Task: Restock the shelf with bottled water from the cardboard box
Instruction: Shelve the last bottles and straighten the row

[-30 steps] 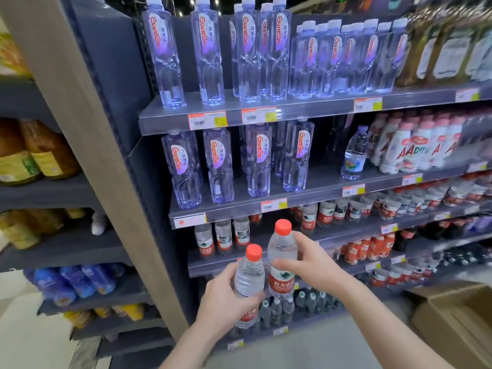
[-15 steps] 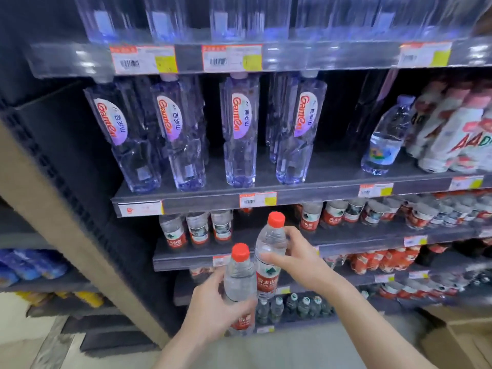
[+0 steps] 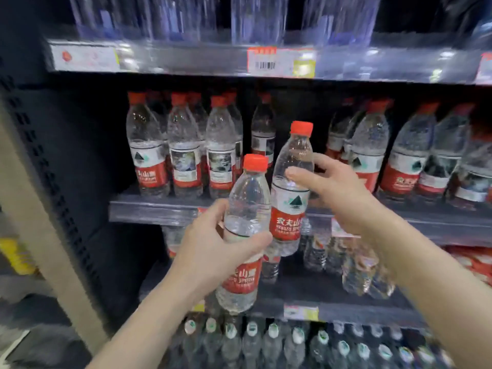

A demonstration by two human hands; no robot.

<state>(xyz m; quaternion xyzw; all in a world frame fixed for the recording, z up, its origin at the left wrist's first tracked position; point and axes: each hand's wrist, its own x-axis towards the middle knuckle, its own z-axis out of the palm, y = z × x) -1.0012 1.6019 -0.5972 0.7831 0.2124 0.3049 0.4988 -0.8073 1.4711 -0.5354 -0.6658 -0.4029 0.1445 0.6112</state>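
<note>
**Two bottles up, gap waiting on the shelf**

The left hand (image 3: 213,251) was wrapped around one red-capped water bottle (image 3: 246,230), grip closed at its label. The right hand (image 3: 338,187) pinched a second bottle (image 3: 291,193) at the shoulder, thumb in front, fingers behind. Both bottles hung just in front of the shelf (image 3: 149,209), facing the dark gap between the stocked rows. The best play looked like this: lead with the right bottle, set its base flat, slide it back, label forward. Count: two bottles in hand; roughly nine fronting the shelf, with more blurred behind. The cardboard box was out of view.
</note>
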